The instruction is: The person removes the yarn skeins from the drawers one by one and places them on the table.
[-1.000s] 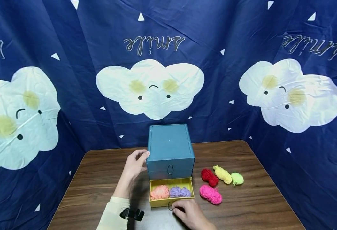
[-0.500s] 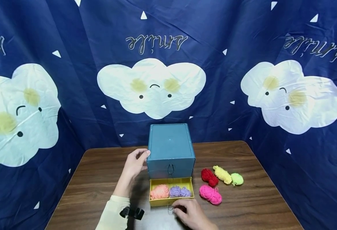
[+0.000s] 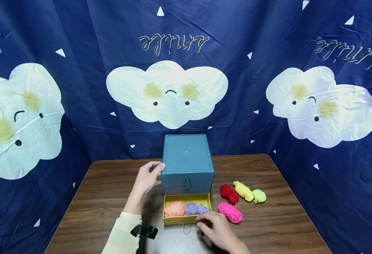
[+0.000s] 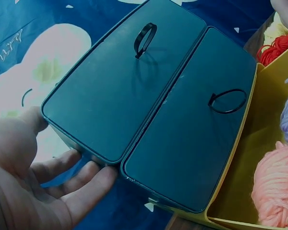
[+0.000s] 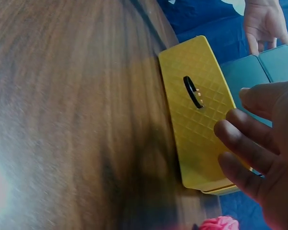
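A blue drawer box stands on the table with its yellow bottom drawer pulled out. Inside lie a peach yarn ball and a purple yarn ball. My left hand holds the box by its left side, thumb at the top edge; in the left wrist view its fingers touch the side wall. My right hand hovers by the drawer's right front corner, fingers loosely bent, holding nothing. A black loop handle on the drawer front is apart from it.
Right of the drawer lie red, yellow, green and pink yarn balls on the wooden table. A blue curtain with printed clouds hangs around the table's back and sides.
My right hand has let go of the drawer's loop handle and moved a little to the right. The left hand stays on the box, and the drawer remains pulled out.
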`<state>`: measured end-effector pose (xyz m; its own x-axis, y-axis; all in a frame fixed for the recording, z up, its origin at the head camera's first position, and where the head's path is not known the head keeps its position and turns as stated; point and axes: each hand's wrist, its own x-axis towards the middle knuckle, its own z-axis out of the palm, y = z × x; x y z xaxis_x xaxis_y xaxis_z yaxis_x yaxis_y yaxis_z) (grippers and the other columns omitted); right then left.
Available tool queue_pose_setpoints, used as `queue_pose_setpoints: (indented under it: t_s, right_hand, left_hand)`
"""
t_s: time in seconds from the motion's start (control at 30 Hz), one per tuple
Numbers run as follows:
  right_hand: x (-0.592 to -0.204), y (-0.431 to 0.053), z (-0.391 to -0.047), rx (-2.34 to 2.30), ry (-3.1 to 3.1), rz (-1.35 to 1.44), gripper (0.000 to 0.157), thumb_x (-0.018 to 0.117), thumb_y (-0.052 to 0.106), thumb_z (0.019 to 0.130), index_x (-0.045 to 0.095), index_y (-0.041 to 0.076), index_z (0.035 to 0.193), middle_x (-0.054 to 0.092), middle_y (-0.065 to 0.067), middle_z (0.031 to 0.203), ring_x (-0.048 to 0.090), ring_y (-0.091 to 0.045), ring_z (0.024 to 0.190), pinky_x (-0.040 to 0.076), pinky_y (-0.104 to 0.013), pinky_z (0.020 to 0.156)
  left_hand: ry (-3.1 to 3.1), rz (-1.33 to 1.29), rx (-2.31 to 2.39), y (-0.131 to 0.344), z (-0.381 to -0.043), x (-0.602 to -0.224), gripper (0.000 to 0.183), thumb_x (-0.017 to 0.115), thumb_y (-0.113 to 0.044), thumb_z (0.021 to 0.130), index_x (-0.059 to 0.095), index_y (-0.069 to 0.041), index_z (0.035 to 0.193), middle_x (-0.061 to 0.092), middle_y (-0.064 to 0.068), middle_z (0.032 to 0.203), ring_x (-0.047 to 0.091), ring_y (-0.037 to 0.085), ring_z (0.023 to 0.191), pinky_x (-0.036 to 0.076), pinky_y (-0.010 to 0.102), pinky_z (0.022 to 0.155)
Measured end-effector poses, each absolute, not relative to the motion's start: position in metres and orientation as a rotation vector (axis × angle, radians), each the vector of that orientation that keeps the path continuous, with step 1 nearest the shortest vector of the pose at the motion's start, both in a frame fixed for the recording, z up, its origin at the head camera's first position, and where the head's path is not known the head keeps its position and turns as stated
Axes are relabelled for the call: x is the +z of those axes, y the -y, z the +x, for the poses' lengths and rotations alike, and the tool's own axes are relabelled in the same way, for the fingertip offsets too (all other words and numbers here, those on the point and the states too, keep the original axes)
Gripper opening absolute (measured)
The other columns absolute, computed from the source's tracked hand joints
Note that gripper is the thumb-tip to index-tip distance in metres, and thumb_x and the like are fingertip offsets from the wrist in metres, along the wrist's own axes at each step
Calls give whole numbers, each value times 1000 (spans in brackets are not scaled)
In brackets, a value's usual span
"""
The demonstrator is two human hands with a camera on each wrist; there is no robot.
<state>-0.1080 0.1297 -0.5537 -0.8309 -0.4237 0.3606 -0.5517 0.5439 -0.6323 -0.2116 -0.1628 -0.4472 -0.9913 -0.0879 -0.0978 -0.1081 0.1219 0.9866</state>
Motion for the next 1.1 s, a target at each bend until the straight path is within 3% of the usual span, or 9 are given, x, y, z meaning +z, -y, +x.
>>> queue_pose_setpoints:
  t_s: [0.23, 0.47, 0.63, 0.87, 1.1]
  right_hand:
    - [-541, -131, -114, 1115, 2612, 855, 9, 77, 19, 93, 77, 19, 102, 73, 14, 100, 67, -5, 93, 56, -30, 81]
    - [-535, -129, -123, 1134, 2537, 881, 15, 81, 12, 87, 76, 17, 101, 72, 9, 97, 65, -3, 88, 57, -25, 76]
    - [-535, -128, -130, 1127, 2485, 907, 17, 82, 11, 85, 76, 13, 101, 72, 3, 98, 68, -10, 89, 59, -26, 78]
    - [-538, -129, -139, 1149, 2520, 867, 20, 82, 12, 86, 75, 9, 105, 71, 1, 103, 66, -17, 82, 58, -29, 69]
    - [-539, -128, -150, 1113, 2549, 868, 25, 82, 13, 86, 76, 9, 110, 71, 2, 107, 69, -20, 93, 60, -31, 78]
  left_hand:
    - [-2337, -225, 2067, 163, -213, -448, 45, 68, -35, 100, 65, -4, 131, 59, 12, 108, 58, 21, 97, 63, 44, 84]
    - [-2354, -221, 2071, 161, -213, -448, 42, 69, -32, 99, 65, -2, 129, 58, 11, 103, 58, 20, 93, 64, 43, 81]
    - [-2376, -222, 2070, 161, -212, -448, 39, 69, -29, 99, 66, -1, 127, 57, 11, 101, 58, 21, 91, 63, 48, 80]
    - [-2416, -211, 2028, 160, -212, -444, 40, 69, -26, 98, 65, -2, 130, 62, 15, 117, 63, 23, 94, 64, 49, 77]
    - [-2409, -201, 2022, 160, -213, -443, 41, 69, -26, 99, 64, -2, 132, 61, 16, 119, 64, 22, 93, 62, 54, 81]
